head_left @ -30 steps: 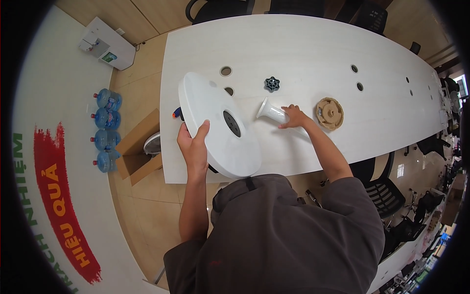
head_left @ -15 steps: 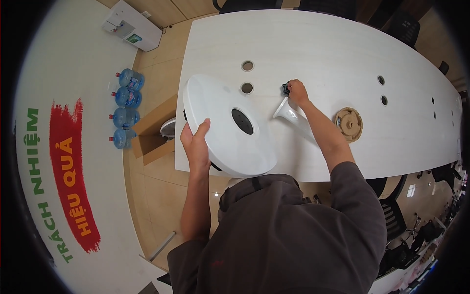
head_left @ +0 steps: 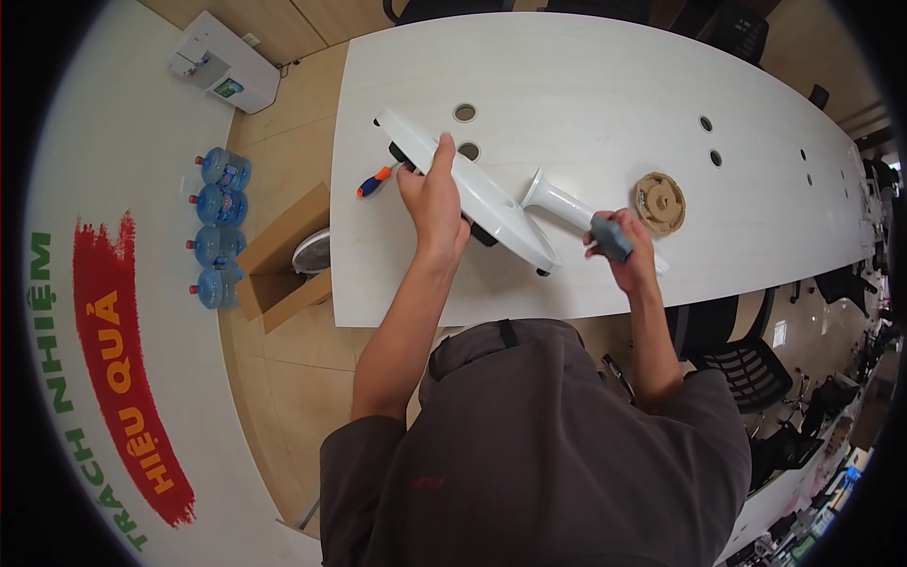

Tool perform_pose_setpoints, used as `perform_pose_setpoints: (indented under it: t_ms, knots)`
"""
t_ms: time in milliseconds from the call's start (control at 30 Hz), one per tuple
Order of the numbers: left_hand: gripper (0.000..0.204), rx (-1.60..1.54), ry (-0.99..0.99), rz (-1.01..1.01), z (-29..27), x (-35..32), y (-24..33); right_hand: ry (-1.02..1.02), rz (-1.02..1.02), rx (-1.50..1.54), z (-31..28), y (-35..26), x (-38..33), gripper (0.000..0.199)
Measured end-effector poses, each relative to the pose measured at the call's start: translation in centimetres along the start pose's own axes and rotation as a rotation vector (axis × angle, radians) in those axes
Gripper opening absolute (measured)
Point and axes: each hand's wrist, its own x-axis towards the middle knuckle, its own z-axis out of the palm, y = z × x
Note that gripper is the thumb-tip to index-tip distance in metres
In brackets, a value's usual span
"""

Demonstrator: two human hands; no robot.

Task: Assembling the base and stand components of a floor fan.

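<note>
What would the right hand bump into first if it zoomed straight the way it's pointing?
Probably the tube, which seems to cross behind the knob in the right hand. Depth is unclear: if held high enough, the hand might pass over it, above bare table.

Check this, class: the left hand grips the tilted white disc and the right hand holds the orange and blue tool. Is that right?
The head view shows the right hand holding a grey knob, not the tool, which lies on the table. The left hand does grip the tilted white disc.
</note>
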Motion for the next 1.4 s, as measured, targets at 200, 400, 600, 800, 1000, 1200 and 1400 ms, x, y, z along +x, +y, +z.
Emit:
perform_pose_setpoints:
  t_ms: [200, 400, 600, 800, 1000, 1200, 1400]
  knots:
    - [0.03, 0.005, -0.086, -0.075, 1.9, 2.6, -0.3, 0.158, -0.358, -0.729, 6.9, 1.5, -4.1, 0.041]
    - [0.038, 0.173, -0.222, -0.16, 2.6, 2.2, 2.3, 0.435, -0.713, -1.197, 9.3, 2.0, -0.4, 0.037]
    - [0.066, 1.045, -0.227, 1.316, -0.8, 4.1, 4.2, 0.56, -0.701, -1.266, 4.1, -0.5, 3.5, 0.029]
    - [0.094, 1.227, -0.868, 1.148, 2.5, 14.4, 4.5, 0.42, -0.559, -1.252, 3.2, -2.4, 6.1, 0.031]
    - [0.11, 1.142, -0.705, 1.196, 7.1, 16.2, -2.1, 0.551, -0.206, -1.502, -2.3, -3.2, 8.1, 0.037]
    - [0.062, 1.515, -0.993, 0.566, 3.8, 8.2, -23.6, 0.169, 0.201, -0.72, -4.7, 3.0, 13.0, 0.011]
    - [0.076, 1.413, -1.15, 0.706, -1.8, 5.6, -24.7, 0.523, 0.094, -0.547, -12.5, 13.5, 7.3, 0.018]
